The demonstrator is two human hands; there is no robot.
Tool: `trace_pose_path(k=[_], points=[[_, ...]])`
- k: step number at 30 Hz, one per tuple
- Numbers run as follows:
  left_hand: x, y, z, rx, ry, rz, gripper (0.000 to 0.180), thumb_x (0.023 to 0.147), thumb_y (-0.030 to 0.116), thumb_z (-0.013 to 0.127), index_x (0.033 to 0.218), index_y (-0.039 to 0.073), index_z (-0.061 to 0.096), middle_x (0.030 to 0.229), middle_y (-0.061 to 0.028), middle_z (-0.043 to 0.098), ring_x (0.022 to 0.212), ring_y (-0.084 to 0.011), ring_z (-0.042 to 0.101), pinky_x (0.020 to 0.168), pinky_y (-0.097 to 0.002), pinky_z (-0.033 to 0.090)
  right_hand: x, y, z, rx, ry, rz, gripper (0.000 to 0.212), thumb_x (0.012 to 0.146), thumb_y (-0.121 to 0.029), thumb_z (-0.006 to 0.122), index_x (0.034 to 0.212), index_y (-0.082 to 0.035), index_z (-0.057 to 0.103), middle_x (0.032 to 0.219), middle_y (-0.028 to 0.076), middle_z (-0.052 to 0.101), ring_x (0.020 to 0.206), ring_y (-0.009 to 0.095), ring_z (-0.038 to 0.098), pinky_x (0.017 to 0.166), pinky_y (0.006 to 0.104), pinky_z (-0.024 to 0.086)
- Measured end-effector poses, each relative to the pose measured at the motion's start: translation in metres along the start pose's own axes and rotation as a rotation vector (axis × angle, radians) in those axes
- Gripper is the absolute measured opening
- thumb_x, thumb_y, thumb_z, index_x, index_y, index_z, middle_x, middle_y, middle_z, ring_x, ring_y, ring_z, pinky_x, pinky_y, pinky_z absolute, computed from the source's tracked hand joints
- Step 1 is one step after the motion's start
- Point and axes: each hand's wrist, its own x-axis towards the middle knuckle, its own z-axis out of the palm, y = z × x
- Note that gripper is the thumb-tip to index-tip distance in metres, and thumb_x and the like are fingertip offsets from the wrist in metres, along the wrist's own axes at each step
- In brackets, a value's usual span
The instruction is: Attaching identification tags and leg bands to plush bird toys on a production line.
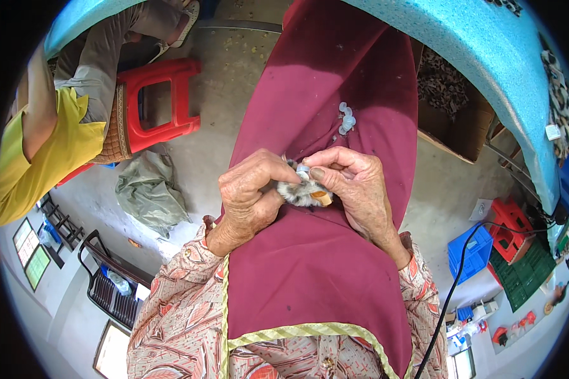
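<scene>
at the far left sits another person in a yellow top (57,148), next to a red plastic stool (161,101). a crumpled grey-green cloth (148,192) lies on the concrete floor (234,69) just right of the stool. below it, a dark rack (110,287) stands near the lower left edge.

in the middle, a maroon cloth (316,278) with a yellow-green edge covers the person's lap. the left hand (250,199) and the right hand (354,186) are close together above this cloth, touching each other at the fingertips. both are pinched on a small furry piece (300,192), grey and white with spots, which sits between them. the left thumb presses it from the left side, and the right fingers hold it from above, where a small pale blue part (303,169) shows. an orange tip (322,198) comes out under the right hand.

a little higher on the cloth lie a few small clear plastic pieces (346,120). to the right curves a blue table edge (480,57), with a cardboard box (461,123) under it. a blue crate (471,249) and a black cable (455,284) are at the lower right.
</scene>
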Motion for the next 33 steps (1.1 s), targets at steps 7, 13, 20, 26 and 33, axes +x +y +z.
trace_pose_path(k=[7,13,20,26,33], points=[[0.004,0.023,-0.01,0.152,0.07,-0.211,0.019,0.065,-0.004,0.065,0.082,0.002,0.062,0.073,-0.0079,0.061,0.067,-0.0194,0.06,0.06,-0.0287,0.048,0.005,-0.013,0.009,-0.25,-0.053,-0.127,0.02,0.087,-0.013,0.059,0.094,0.005,0.063,0.087,0.006,0.066,0.08,0.01,0.06,0.072,0.0254,0.05],[0.004,0.008,-0.001,-0.003,-0.096,-0.193,0.026,0.071,0.004,0.061,0.096,0.003,0.066,0.09,-0.0106,0.066,0.086,-0.0256,0.064,0.077,-0.0334,0.051,0.004,0.02,-0.012,0.084,0.043,-0.012,0.01,0.082,-0.003,0.064,0.09,0.003,0.063,0.083,0.006,0.065,0.074,0.008,0.06,0.066,0.0219,0.049],[-0.005,0.003,0.0,-0.024,-0.117,-0.375,0.026,0.077,0.007,0.062,0.102,0.004,0.067,0.089,-0.0075,0.067,0.083,-0.0154,0.064,0.073,-0.0268,0.05,0.011,0.017,-0.012,-0.171,0.05,-0.033,0.006,0.08,0.002,0.059,0.083,-0.003,0.061,0.069,0.001,0.059,0.059,0.008,0.054,0.052,0.0215,0.044],[0.008,0.004,-0.002,-0.209,-0.161,-0.598,0.022,0.081,0.007,0.063,0.102,0.004,0.065,0.088,-0.0028,0.067,0.08,-0.0073,0.06,0.071,-0.0235,0.049,0.007,-0.009,-0.015,-0.24,-0.174,-0.074,0.021,0.084,-0.008,0.064,0.103,-0.002,0.059,0.088,0.004,0.061,0.078,0.011,0.058,0.07,0.0247,0.048],[0.012,-0.001,0.003,-0.332,-0.145,-0.689,0.027,0.076,0.003,0.068,0.102,-0.002,0.062,0.087,-0.0093,0.068,0.083,-0.0119,0.063,0.072,-0.0256,0.051,0.027,0.001,-0.018,-0.351,-0.105,-0.123,0.013,0.081,-0.006,0.068,0.087,-0.003,0.057,0.08,0.003,0.06,0.068,0.009,0.057,0.056,0.0218,0.047]])
